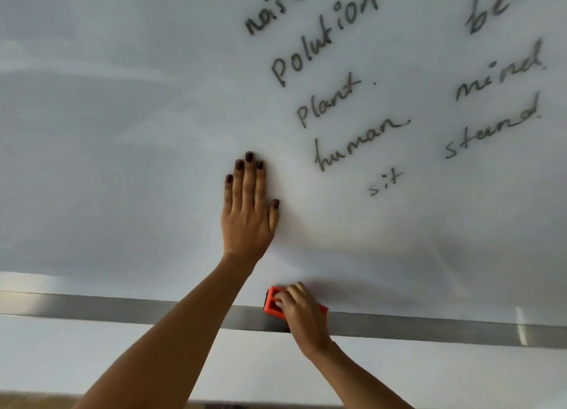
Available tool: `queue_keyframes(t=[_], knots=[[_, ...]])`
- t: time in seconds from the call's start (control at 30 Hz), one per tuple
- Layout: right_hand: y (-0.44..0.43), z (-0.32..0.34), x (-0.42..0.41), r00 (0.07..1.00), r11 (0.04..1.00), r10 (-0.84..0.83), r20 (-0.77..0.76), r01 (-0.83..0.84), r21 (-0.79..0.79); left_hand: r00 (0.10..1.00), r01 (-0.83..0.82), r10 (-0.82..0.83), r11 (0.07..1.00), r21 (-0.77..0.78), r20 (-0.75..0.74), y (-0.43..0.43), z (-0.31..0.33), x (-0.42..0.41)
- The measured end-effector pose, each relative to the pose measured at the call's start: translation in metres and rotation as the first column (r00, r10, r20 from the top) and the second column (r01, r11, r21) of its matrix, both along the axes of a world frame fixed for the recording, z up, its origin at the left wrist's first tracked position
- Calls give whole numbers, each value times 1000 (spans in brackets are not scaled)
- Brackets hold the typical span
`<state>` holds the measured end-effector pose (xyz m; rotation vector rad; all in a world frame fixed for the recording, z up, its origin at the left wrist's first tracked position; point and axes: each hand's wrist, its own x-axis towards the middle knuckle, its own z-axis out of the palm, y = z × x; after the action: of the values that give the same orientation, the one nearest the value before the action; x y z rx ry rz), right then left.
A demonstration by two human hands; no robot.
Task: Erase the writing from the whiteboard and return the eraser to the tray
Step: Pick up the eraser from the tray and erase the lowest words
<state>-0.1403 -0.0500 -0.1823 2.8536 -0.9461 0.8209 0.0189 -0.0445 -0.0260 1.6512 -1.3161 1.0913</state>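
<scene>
Left hand [248, 215] flat on whiteboard [122, 132], fingers straight and together, holding nothing. Right hand [302, 313] fingers curled over red eraser [272, 305], which sits at the board's bottom edge on the grey tray [122, 310]. Black writing [356, 144] fills upper right.

The whiteboard [122, 132] reads "noise", "polution", "plant", "human", "sit", "mind", "stand".

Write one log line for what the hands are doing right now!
left hand: flat on whiteboard | right hand: gripping orange eraser at tray | writing: not erased
</scene>
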Motion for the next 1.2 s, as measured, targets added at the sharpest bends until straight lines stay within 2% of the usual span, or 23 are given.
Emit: queue_keyframes(t=[0.17,0.3,0.43,0.53,0.63,0.87,0.97,1.03,1.13,1.17,1.2], knots=[[-3,54,-10,960,952,-26,279,108,-285,999,-2,1,1000,-18,-40,1,2,-10],[-7,103,-31,834,864,-90,544,337,-375,998,-6,4,1000,-30,-66,3,6,-15],[-24,140,-63,789,704,-190,584,524,-479,985,4,-17,997,-77,-169,3,16,-20],[-36,156,-79,739,629,-226,635,608,-484,972,3,-41,987,-162,-230,-3,37,-18],[-47,165,-82,751,629,-198,630,590,-506,973,29,-67,985,-173,-220,-11,50,-21],[-49,136,-82,848,703,-192,494,470,-534,969,19,-62,984,-178,-240,-20,45,-27],[-55,138,-88,878,698,-188,440,435,-569,973,8,-53,980,-199,-225,-21,45,-27],[-61,151,-93,836,680,-222,501,502,-535,975,4,-49,978,-207,-215,-21,44,-26],[-71,175,-96,660,709,-278,698,631,-315,978,3,-48,977,-215,-205,-24,43,-25],[-71,177,-94,648,716,-267,713,629,-302,978,2,-48,976,-219,-204,-25,43,-25],[-70,174,-89,684,714,-232,691,603,-357,978,-1,-46,975,-224,-202,-25,42,-24]])
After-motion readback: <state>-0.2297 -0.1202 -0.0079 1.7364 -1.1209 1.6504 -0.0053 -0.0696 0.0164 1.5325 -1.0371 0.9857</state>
